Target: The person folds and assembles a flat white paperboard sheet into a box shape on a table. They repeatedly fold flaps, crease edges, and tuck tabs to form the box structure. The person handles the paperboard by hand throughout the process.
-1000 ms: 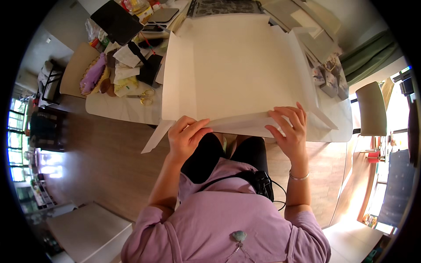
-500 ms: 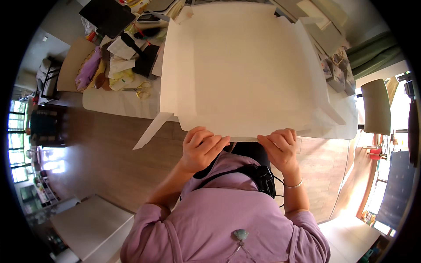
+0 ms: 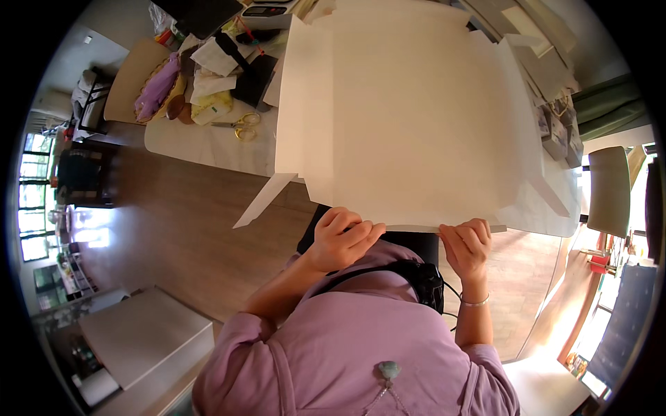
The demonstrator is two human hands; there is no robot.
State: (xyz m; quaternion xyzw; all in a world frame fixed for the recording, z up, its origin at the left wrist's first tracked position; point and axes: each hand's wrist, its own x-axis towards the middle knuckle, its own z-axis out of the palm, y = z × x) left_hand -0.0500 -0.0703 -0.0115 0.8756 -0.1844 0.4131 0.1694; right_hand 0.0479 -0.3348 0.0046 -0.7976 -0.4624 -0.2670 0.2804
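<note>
A large white cardboard box blank [image 3: 416, 118], with its side flaps partly raised, lies over the table and reaches past its near edge. My left hand [image 3: 341, 239] grips the near edge of the cardboard, fingers curled over it and thumb below. Farther right along that same edge, my right hand [image 3: 467, 247] pinches the folded rim. A narrow corner tab [image 3: 267, 197] sticks out at the near left, and another tab [image 3: 549, 194] angles out at the near right.
Left of the cardboard, the marble-look table [image 3: 208, 149] carries gold-handled scissors [image 3: 244, 127], a black stand [image 3: 254, 80], papers and a basket with purple cloth [image 3: 158, 89]. Small grey boxes [image 3: 555, 135] stand at the right. A chair [image 3: 609, 187] is beyond the table's right end.
The view has shifted, so most things sit slightly farther right or lower. Both hands keep hold of the near edge, and the cardboard's shape looks much the same.
</note>
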